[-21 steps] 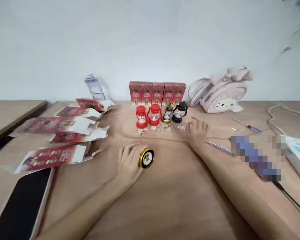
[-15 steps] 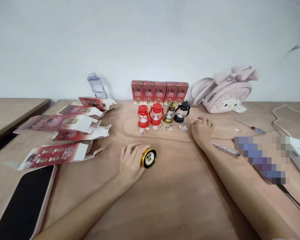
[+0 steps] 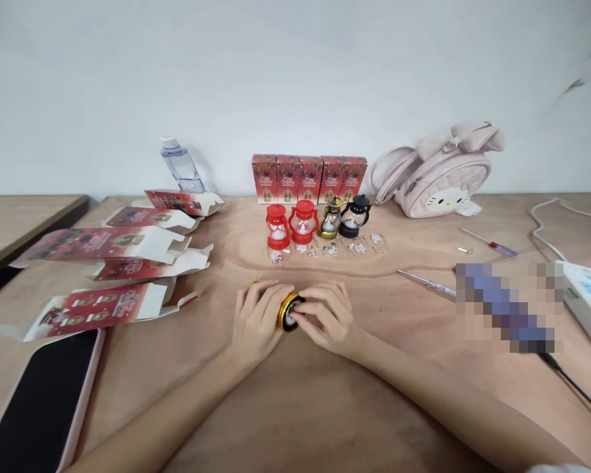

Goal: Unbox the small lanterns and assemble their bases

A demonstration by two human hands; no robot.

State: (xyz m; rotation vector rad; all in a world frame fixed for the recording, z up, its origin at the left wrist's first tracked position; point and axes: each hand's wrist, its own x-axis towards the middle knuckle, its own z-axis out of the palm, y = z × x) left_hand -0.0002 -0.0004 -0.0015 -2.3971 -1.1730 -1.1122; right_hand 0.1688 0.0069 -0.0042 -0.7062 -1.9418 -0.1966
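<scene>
Near the middle of the wooden table, my left hand [image 3: 259, 318] is wrapped round a gold lantern [image 3: 282, 315] lying on its side, its round black-rimmed base turned to the right. The fingers of my right hand [image 3: 329, 315] are bent together at that base; anything small between them is hidden. Behind my hands stand two red lanterns [image 3: 303, 223], a gold one [image 3: 330, 220] and a black one [image 3: 356, 217]. Small metal and white parts [image 3: 330, 250] lie in a row before them.
Red boxes [image 3: 310, 179] line the wall, beside a pink bag [image 3: 443, 187]. Opened cartons [image 3: 113, 243], a bottle [image 3: 182, 165] and a phone [image 3: 42, 401] are at left. Screwdrivers [image 3: 433, 286], a blurred-out object [image 3: 505, 305], a white device [image 3: 588, 302] and cables are at right.
My right hand has come from beside the standing lanterns to the base of the held one, uncovering more small parts. My left hand keeps its hold. The view has shifted slightly.
</scene>
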